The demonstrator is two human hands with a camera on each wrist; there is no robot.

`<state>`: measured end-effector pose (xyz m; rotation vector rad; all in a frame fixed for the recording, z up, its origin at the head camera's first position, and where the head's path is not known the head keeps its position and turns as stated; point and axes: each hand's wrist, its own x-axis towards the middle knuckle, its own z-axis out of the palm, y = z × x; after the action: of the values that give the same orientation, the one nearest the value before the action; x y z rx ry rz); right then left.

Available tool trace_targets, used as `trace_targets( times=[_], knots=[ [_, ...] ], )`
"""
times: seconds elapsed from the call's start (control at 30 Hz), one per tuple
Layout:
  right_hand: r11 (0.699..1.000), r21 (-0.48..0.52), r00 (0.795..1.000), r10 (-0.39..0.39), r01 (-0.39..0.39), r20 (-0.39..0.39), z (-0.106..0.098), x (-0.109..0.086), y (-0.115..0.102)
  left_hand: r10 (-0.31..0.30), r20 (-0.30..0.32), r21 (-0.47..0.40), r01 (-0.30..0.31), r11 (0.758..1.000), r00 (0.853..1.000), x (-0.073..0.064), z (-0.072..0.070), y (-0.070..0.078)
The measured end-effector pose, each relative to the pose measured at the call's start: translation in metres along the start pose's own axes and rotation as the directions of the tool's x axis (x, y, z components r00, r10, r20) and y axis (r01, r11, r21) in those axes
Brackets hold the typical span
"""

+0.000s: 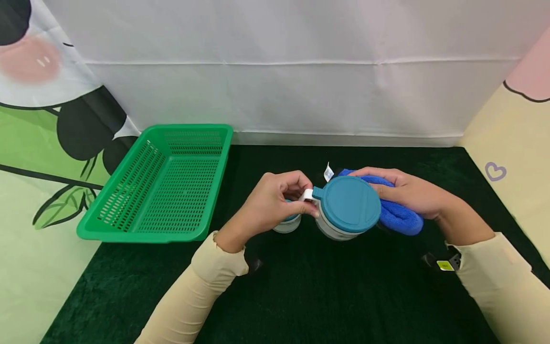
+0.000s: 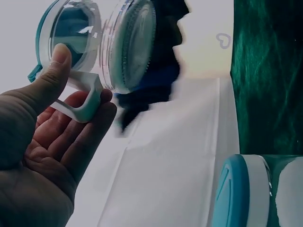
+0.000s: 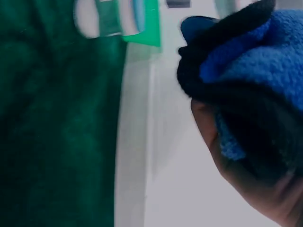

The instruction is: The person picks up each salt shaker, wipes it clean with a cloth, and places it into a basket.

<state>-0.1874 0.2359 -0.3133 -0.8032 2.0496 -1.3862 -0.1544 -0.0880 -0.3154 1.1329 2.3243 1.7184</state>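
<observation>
My left hand point(image 1: 277, 203) pinches the white handle point(image 1: 308, 195) of a clear jar point(image 1: 337, 232) with a blue lid point(image 1: 351, 203). In the left wrist view the thumb lies over the handle point(image 2: 87, 108) and the fingers pass beneath it. The jar is held up in front of me, its lid towards the head camera. Bunched in my right hand point(image 1: 412, 193) is a blue towel point(image 1: 397, 217) with dark edging, held at the jar's right side. A white tag point(image 1: 328, 172) sticks up from the towel. Cloth hides part of the right fingers in the right wrist view.
A second, smaller-looking jar point(image 1: 287, 225) with a blue lid stands on the dark green cloth point(image 1: 335, 296), partly behind my left hand. To the left sits a green plastic basket point(image 1: 218, 191) with slotted walls. A white curtain point(image 1: 301, 100) rises behind the table.
</observation>
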Motion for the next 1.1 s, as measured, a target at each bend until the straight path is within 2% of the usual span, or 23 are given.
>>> trace_targets(
  times=[0.13, 0.33, 0.43, 0.6, 0.7, 0.83, 0.97, 1.1],
  knots=[
    [0.999, -0.015, 0.999, 0.038, -0.038, 0.017, 0.000, -0.003, 0.003, -0.032, -0.018, -0.038, 0.031, 0.999, 0.999, -0.001, -0.001, -0.001],
    [0.995, -0.083, 0.998, -0.059, 0.057, -0.026, -0.007, -0.006, -0.019, -0.022, -0.019, -0.062, 0.021, 0.998, 1.000, 0.001, 0.003, -0.005],
    [0.995, -0.075, 0.998, -0.063, 0.063, 0.006, -0.008, -0.004, -0.020, -0.022, -0.024, -0.066, 0.020, 0.998, 0.999, 0.000, 0.004, -0.005],
    [1.000, -0.029, 0.996, 0.001, 0.002, 0.092, -0.006, 0.001, -0.005, -0.014, -0.015, -0.042, 0.013, 0.999, 1.000, 0.000, 0.004, -0.006],
    [0.999, -0.051, 0.994, -0.011, 0.016, 0.104, -0.008, 0.001, -0.007, -0.006, -0.006, -0.011, 0.006, 1.000, 1.000, 0.000, 0.005, -0.007],
    [0.990, -0.126, 0.994, -0.047, 0.060, 0.104, -0.013, 0.002, -0.022, 0.002, 0.008, -0.001, -0.002, 1.000, 1.000, 0.001, 0.006, -0.009],
    [0.983, -0.185, 0.989, 0.037, -0.009, 0.145, -0.014, 0.009, -0.031, 0.012, 0.021, 0.001, -0.012, 1.000, 1.000, 0.001, 0.008, -0.007],
    [0.986, -0.155, 0.962, 0.107, -0.070, 0.250, -0.012, 0.017, -0.026, 0.012, 0.044, -0.008, -0.012, 1.000, 0.999, 0.001, 0.010, -0.004]
  ],
)
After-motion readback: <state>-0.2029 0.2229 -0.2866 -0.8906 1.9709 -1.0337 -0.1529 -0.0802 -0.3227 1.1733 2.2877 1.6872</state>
